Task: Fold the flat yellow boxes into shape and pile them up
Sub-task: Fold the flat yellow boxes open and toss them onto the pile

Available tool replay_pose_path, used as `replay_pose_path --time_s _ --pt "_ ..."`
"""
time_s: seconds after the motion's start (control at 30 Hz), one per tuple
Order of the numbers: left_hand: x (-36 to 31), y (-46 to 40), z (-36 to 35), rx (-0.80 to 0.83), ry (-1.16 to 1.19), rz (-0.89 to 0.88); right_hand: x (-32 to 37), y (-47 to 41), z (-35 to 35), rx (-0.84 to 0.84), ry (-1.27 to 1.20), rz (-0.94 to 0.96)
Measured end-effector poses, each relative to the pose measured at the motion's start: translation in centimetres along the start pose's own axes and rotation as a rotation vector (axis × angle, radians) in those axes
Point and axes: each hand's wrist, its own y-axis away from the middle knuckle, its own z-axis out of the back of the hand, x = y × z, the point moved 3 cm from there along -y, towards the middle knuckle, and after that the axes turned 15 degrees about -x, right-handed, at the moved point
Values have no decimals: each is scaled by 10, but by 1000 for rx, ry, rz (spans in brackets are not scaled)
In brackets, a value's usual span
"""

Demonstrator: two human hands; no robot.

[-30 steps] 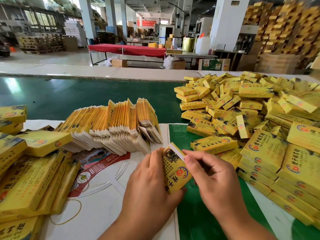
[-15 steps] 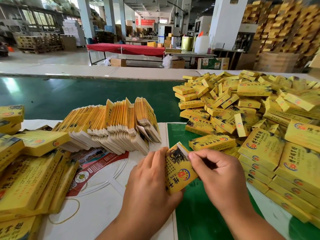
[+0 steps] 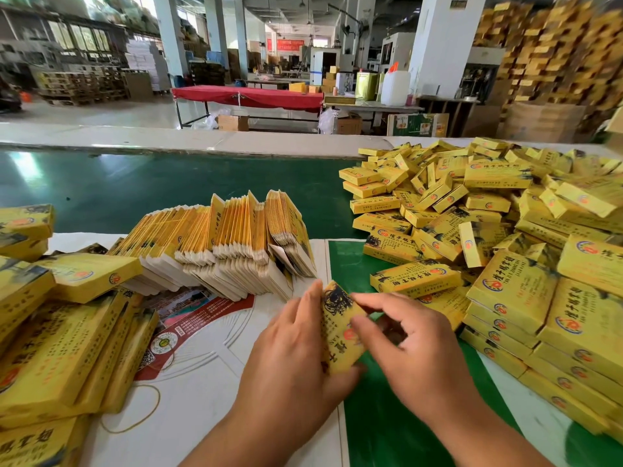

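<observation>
i see the white end flap of the small yellow cardboard box (image 3: 340,332) is gone from view now, so i judge it is tucked in. my left hand (image 3: 296,352) grips the box from behind. my right hand (image 3: 404,345) presses its front with curled fingers, pinching it. the box stands between both hands. next it should go to the heap of folded yellow boxes (image 3: 499,230), beyond my right hand.

Yellow box (image 3: 340,335), black ink art, red-orange round logo; green belt (image 3: 168,193)
</observation>
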Motion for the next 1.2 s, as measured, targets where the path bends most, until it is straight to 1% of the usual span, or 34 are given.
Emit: replay_pose_path --time_s 0.13,0.23,0.3,0.33,0.43,0.53,0.6,0.63,0.7,0.73,0.77,0.8,0.87,0.9,1.0,1.07,1.2 --pt "-3 -7 16 167 197 -44 -22 -7 4 -13 -112 -347" --pt "-1 -15 38 205 530 -37 -38 -12 8 -67 -279 -651" --pt "2 -17 48 221 689 -64 -44 -12 6 -38 -417 -862" --pt "3 -17 50 229 727 -80 -45 -11 5 0 -472 -947" --pt "2 -17 50 188 787 -83 -42 -4 -3 140 -552 -1097" --pt "4 -19 46 112 847 -17 -34 2 -10 249 -573 -1154" --pt "8 -21 44 33 845 42 -33 4 -13 310 -493 -1107" --pt "10 -23 44 -9 829 83 -34 5 -13 340 -375 -1026" --pt "15 -24 43 -66 797 172 -37 5 -11 365 -65 -741" --pt "17 -24 42 -76 771 196 -35 3 -9 342 38 -578" --pt "18 -24 41 -71 737 204 -31 0 -6 293 51 -443" --pt "19 -23 39 -56 699 199 -26 -3 -3 231 -40 -356" --pt "17 -22 35 -25 632 172 -20 -4 2 161 -278 -299" --pt "16 -22 33 -14 622 163 -18 -4 3 161 -336 -283" --pt "14 -20 27 -9 656 145 -15 1 -1 201 -296 -197" --pt "15 -19 26 -33 658 141 -13 2 -3 180 -268 -182" --pt "18 -19 27 -170 688 134 -15 -2 2 125 -244 -126"
